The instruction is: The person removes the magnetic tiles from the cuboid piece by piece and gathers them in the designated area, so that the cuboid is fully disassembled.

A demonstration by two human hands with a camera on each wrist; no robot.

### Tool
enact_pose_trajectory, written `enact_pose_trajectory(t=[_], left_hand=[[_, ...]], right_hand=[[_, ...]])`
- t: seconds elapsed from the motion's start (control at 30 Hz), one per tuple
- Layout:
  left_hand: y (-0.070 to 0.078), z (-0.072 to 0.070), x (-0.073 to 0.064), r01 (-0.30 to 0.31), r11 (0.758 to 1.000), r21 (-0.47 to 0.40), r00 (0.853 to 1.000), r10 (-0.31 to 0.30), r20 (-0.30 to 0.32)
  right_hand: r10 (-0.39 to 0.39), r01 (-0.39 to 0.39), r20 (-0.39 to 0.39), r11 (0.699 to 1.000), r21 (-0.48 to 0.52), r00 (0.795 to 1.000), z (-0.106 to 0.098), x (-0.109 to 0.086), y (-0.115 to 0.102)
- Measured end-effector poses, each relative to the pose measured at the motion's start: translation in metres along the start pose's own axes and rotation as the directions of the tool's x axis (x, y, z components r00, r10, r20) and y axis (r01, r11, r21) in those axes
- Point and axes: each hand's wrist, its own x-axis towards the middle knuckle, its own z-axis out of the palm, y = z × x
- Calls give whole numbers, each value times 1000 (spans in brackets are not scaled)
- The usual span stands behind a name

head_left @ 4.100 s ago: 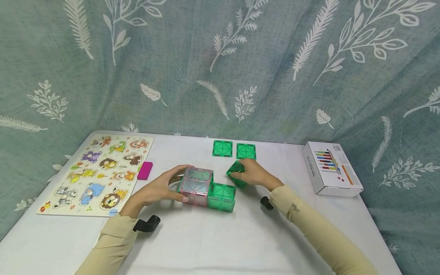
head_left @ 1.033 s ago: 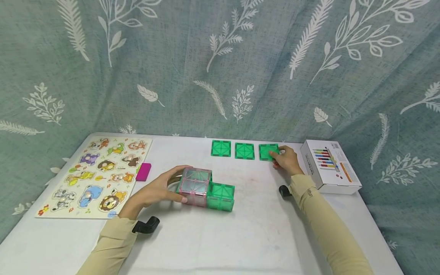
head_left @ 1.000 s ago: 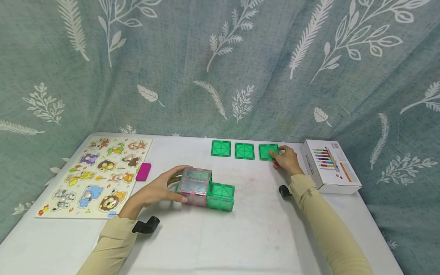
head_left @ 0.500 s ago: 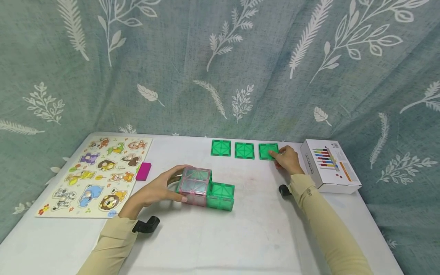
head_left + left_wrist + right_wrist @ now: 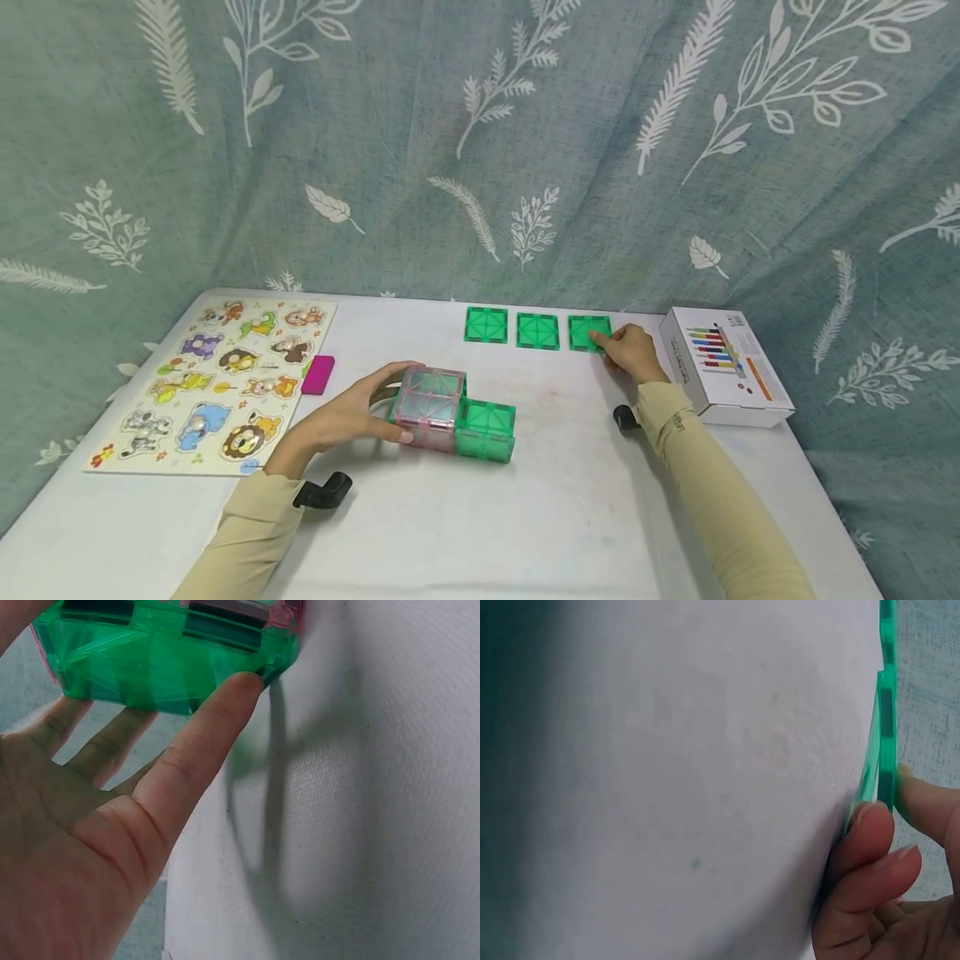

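Observation:
My left hand (image 5: 345,421) holds the left side of a block of see-through magnetic tiles, thumb in front and fingers behind. This block has a pink-edged cube (image 5: 431,398) at its left and a lower green box (image 5: 486,429) joined on the right. In the left wrist view my thumb and fingers touch its green side (image 5: 142,667). Toward the table's back, my right hand (image 5: 632,350) pinches the right edge of a green square tile (image 5: 585,332). The right wrist view shows that tile (image 5: 886,742) between thumb and fingers, slightly tilted off the cloth.
Two more green square tiles (image 5: 486,325) lie in line to the left of the pinched one. An animal puzzle board (image 5: 213,383) lies at the left, with a magenta block (image 5: 318,375) by its edge. A white box (image 5: 723,367) stands at the right.
Earlier the right hand held a tilted green piece beside the block; it has moved right and back, where a third tile now lies in the row. The left hand has stayed put.

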Motion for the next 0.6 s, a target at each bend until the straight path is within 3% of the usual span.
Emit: enact_pose_trajectory(t=[0.27,0.6], left_hand=[[2,0,-1,-1,1000,-1,1000,1,-6],[4,2,-3,-12,999,-42,1000,13,16]], right_hand=[[-24,23,-16,996,-89,1000,0,-1,0],[-65,65,1,996,-59,998,0,-3,4]])
